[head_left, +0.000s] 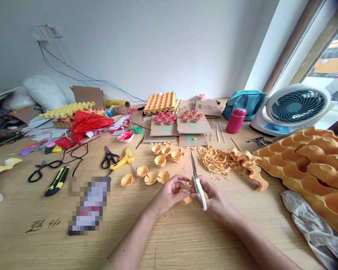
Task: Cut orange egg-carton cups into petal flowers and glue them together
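Note:
My left hand (171, 192) is closed round a small orange egg-carton cup (186, 199), held just above the wooden table (171, 240). My right hand (212, 195) grips white-handled scissors (196, 179) with the blades pointing up and away. Both hands touch at the cup. Several finished orange cups (160, 160) shaped like flowers lie just beyond my hands. A heap of orange carton trimmings (214, 159) sits beyond my right hand.
A large orange egg tray (312, 165) lies at the right, over a grey cloth (312, 225). A yellow glue gun (125, 157), black scissors (109, 157), a utility knife (56, 180), a red bag (87, 122), a pink bottle (236, 120) and a fan (295, 107) stand further off.

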A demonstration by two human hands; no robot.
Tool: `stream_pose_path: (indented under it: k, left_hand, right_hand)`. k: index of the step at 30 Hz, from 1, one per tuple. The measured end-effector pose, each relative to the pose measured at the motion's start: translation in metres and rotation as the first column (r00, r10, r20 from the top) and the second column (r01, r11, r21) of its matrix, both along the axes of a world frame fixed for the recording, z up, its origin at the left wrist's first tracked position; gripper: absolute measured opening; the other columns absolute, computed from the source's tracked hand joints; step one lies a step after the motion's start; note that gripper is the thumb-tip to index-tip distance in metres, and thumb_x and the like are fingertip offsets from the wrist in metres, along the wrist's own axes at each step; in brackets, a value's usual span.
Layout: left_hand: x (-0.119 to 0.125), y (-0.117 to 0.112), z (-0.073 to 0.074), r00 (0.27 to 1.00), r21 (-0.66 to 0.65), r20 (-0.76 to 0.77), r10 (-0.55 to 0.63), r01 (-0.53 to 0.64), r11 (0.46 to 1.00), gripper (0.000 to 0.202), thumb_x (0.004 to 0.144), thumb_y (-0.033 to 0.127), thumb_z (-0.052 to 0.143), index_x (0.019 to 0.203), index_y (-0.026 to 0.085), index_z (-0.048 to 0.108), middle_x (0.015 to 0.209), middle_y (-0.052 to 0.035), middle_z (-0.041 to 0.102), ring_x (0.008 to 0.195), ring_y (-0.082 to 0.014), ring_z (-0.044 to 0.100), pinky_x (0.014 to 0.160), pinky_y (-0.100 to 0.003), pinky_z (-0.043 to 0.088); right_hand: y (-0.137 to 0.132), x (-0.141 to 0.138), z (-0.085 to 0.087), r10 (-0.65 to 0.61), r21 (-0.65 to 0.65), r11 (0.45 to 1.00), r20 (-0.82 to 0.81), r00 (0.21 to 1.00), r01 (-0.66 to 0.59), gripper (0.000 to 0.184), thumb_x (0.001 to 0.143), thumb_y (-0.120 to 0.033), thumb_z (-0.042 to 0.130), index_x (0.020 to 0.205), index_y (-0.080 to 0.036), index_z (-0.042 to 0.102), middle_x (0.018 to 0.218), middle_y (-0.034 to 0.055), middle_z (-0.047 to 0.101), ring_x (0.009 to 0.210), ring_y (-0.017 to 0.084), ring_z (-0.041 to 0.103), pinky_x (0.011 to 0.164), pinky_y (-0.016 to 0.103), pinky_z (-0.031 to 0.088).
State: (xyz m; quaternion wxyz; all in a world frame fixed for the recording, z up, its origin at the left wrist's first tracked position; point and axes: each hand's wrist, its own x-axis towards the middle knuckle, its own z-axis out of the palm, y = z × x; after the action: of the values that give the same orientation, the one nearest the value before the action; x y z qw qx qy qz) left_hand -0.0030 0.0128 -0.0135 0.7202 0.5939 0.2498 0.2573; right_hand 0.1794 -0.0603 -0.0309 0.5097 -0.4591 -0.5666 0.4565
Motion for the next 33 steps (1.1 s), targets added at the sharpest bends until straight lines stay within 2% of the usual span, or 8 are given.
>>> stream_pose_path:
  k: [6, 10, 13, 17, 20, 24, 30, 33]
  left_hand:
    - [0.004, -0.005, 0.002, 0.999, 0.025, -0.007, 0.053, -0.053, 0.998, 0.046, 0.080, 0.048, 0.074, 0.110, 0.016, 0.062, 0.067, 0.0051, 0.047, 0.061, -0.0096, 0.040, 0.059, -0.024, 0.031]
    - [0.004, -0.004, -0.001, 0.996, 0.010, 0.012, 0.084, -0.084, 0.996, 0.044, 0.081, 0.047, 0.073, 0.110, 0.016, 0.063, 0.069, 0.0040, 0.050, 0.065, -0.0106, 0.043, 0.063, -0.024, 0.033]
    - [0.004, -0.003, -0.005, 0.994, -0.047, 0.097, 0.048, -0.044, 0.998, 0.051, 0.080, 0.045, 0.076, 0.119, 0.018, 0.060, 0.085, -0.0005, 0.059, 0.080, -0.0137, 0.053, 0.074, -0.026, 0.039]
    - [0.007, -0.005, -0.009, 0.988, -0.154, 0.156, 0.004, 0.021, 0.988, 0.068, 0.069, 0.028, 0.086, 0.129, 0.024, 0.054, 0.114, -0.0060, 0.063, 0.100, -0.0197, 0.060, 0.085, -0.031, 0.045]
    - [0.011, -0.008, -0.008, 0.983, -0.232, 0.165, 0.086, -0.047, 0.972, 0.062, 0.070, 0.023, 0.085, 0.126, 0.024, 0.057, 0.107, -0.0048, 0.065, 0.087, -0.0147, 0.060, 0.076, -0.028, 0.047]
    - [0.013, -0.009, -0.008, 0.966, -0.359, 0.190, 0.175, -0.097, 0.928, 0.057, 0.065, 0.021, 0.087, 0.117, 0.021, 0.064, 0.098, -0.0027, 0.066, 0.075, -0.0086, 0.055, 0.063, -0.020, 0.041]
    - [0.013, -0.008, -0.012, 0.952, -0.393, 0.209, 0.226, -0.130, 0.910, 0.054, 0.064, 0.019, 0.087, 0.113, 0.021, 0.066, 0.095, -0.0022, 0.067, 0.076, -0.0087, 0.055, 0.062, -0.019, 0.039]
    - [0.011, -0.007, -0.008, 0.932, -0.394, 0.220, 0.288, -0.185, 0.900, 0.054, 0.066, 0.019, 0.087, 0.115, 0.022, 0.065, 0.091, -0.0008, 0.067, 0.074, -0.0086, 0.055, 0.064, -0.019, 0.040]
  right_hand:
    - [0.000, -0.003, 0.001, 0.034, -0.037, 0.998, -0.167, 0.985, -0.041, 0.037, 0.081, -0.049, 0.075, 0.094, -0.023, 0.053, 0.081, -0.0023, 0.054, 0.069, 0.013, 0.049, 0.063, 0.025, 0.043]
    - [0.000, -0.006, 0.002, 0.006, -0.074, 0.997, -0.222, 0.975, -0.023, 0.039, 0.077, -0.048, 0.080, 0.092, -0.022, 0.055, 0.079, -0.0031, 0.053, 0.068, 0.012, 0.048, 0.063, 0.025, 0.041]
    - [0.002, -0.006, 0.002, -0.086, -0.069, 0.995, -0.265, 0.961, 0.070, 0.041, 0.075, -0.049, 0.081, 0.094, -0.023, 0.056, 0.081, -0.0023, 0.055, 0.069, 0.013, 0.048, 0.062, 0.025, 0.041]
    - [0.005, -0.003, 0.004, -0.167, -0.065, 0.986, -0.311, 0.936, 0.155, 0.046, 0.071, -0.046, 0.084, 0.098, -0.024, 0.055, 0.080, -0.0024, 0.056, 0.069, 0.014, 0.048, 0.062, 0.025, 0.041]
    - [0.005, -0.003, 0.006, -0.168, -0.054, 0.986, -0.312, 0.935, 0.159, 0.046, 0.069, -0.046, 0.085, 0.096, -0.024, 0.055, 0.079, -0.0025, 0.055, 0.068, 0.014, 0.048, 0.061, 0.026, 0.042]
    - [0.006, -0.008, 0.002, -0.194, 0.001, 0.979, -0.274, 0.942, 0.202, 0.042, 0.072, -0.047, 0.083, 0.094, -0.024, 0.056, 0.082, -0.0017, 0.055, 0.071, 0.014, 0.049, 0.063, 0.026, 0.043]
    - [0.005, -0.008, -0.002, -0.177, 0.039, 0.981, -0.236, 0.956, 0.191, 0.040, 0.076, -0.046, 0.081, 0.097, -0.024, 0.055, 0.085, -0.0013, 0.056, 0.074, 0.013, 0.050, 0.067, 0.025, 0.045]
    - [0.003, -0.005, 0.003, -0.138, -0.016, 0.990, -0.204, 0.969, 0.138, 0.039, 0.081, -0.053, 0.074, 0.092, -0.022, 0.054, 0.076, -0.0020, 0.055, 0.066, 0.012, 0.049, 0.059, 0.024, 0.042]
